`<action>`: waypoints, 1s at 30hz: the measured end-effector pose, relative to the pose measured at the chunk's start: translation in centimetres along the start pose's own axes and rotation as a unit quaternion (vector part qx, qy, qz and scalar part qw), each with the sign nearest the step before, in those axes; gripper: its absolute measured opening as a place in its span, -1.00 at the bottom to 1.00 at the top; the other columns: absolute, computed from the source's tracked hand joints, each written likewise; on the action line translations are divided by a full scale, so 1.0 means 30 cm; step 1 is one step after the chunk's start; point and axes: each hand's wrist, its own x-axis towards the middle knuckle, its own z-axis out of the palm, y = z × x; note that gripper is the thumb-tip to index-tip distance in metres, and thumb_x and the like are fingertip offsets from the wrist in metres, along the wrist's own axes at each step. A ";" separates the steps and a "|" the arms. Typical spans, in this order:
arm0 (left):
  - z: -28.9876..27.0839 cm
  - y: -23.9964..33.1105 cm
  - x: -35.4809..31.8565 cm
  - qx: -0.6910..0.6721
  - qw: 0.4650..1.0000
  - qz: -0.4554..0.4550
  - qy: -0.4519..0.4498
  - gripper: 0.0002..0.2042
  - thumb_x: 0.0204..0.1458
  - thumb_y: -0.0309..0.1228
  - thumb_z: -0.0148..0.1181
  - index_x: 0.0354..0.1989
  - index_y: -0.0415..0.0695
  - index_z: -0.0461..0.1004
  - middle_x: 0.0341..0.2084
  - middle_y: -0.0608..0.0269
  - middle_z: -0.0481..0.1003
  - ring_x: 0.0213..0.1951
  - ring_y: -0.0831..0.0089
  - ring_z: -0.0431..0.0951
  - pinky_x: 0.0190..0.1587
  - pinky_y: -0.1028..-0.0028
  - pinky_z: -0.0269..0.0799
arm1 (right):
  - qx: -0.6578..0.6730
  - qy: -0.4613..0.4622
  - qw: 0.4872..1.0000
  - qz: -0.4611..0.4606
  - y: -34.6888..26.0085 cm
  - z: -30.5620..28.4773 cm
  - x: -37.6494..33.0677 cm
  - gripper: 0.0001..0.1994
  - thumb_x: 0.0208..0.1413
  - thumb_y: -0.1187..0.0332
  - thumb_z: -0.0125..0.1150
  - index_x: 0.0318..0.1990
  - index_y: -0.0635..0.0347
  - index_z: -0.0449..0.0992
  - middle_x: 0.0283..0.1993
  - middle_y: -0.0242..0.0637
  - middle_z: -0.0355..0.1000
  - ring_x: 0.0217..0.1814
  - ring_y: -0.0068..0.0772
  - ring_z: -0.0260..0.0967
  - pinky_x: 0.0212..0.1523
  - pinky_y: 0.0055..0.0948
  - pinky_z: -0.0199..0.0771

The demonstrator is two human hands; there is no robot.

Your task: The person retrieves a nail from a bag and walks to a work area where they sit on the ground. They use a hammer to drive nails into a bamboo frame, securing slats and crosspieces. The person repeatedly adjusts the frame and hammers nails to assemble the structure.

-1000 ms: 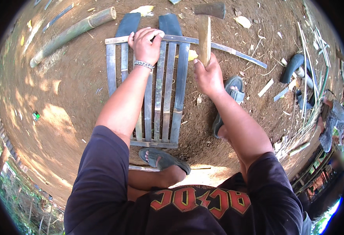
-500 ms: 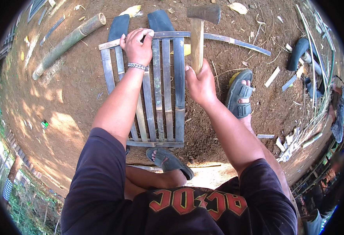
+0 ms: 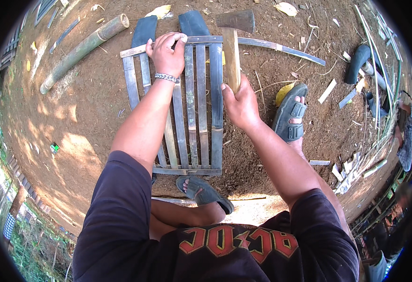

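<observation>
Bare brown dirt ground point(image 3: 98, 108), sunlit in patches. A bamboo pole point(image 3: 81, 47) and scattered offcuts point(image 3: 329, 90) lie on it.

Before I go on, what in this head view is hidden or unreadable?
- Under the left hand: the joint of the slat frame with its top bar, covered by the hand.
- Hammer: handle end, wrapped by the right hand.
- Frame's middle slats: crossed by the left forearm.
- Right rim: scraps too small and bent to identify.

A black short-sleeved T-shirt point(image 3: 121, 221) with red lettering, a beaded bracelet point(image 3: 167, 77) on the left wrist, grey sandals point(image 3: 288, 115).
</observation>
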 end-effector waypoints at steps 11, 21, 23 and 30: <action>0.007 0.008 -0.005 0.000 1.000 0.014 0.006 -0.88 0.11 -0.20 0.30 -0.32 0.08 0.65 -0.20 0.44 0.65 0.03 0.41 0.54 0.40 0.06 -0.18 | -0.012 -0.021 1.000 -0.018 -0.015 0.004 -0.004 -0.57 0.28 0.28 0.15 0.17 0.39 0.29 -0.13 0.24 0.53 -0.03 0.27 0.53 0.01 0.03 0.51; 0.009 0.018 -0.008 0.024 0.999 0.043 0.011 -0.93 0.11 -0.28 0.30 -0.33 0.08 0.65 -0.20 0.45 0.65 0.00 0.42 0.56 0.41 0.04 -0.14 | -0.016 -0.028 0.999 -0.016 -0.002 0.021 -0.001 -0.60 0.28 0.29 0.15 0.14 0.38 0.30 -0.15 0.23 0.53 -0.06 0.27 0.53 -0.01 0.02 0.52; 0.011 0.017 -0.008 0.029 0.998 0.048 0.012 -0.94 0.11 -0.28 0.30 -0.33 0.08 0.65 -0.21 0.45 0.65 0.00 0.42 0.56 0.41 0.05 -0.14 | -0.016 -0.027 0.999 -0.017 -0.001 0.023 0.001 -0.60 0.28 0.29 0.15 0.14 0.38 0.30 -0.15 0.23 0.53 -0.06 0.27 0.53 -0.01 0.03 0.51; 0.007 0.021 -0.008 0.018 0.999 0.046 0.015 -0.94 0.12 -0.30 0.28 -0.34 0.06 0.65 -0.21 0.45 0.65 -0.01 0.41 0.57 0.41 0.07 -0.13 | -0.025 -0.028 0.999 -0.015 -0.013 0.023 0.000 -0.60 0.28 0.29 0.15 0.15 0.37 0.30 -0.14 0.24 0.53 -0.04 0.29 0.52 -0.01 0.04 0.51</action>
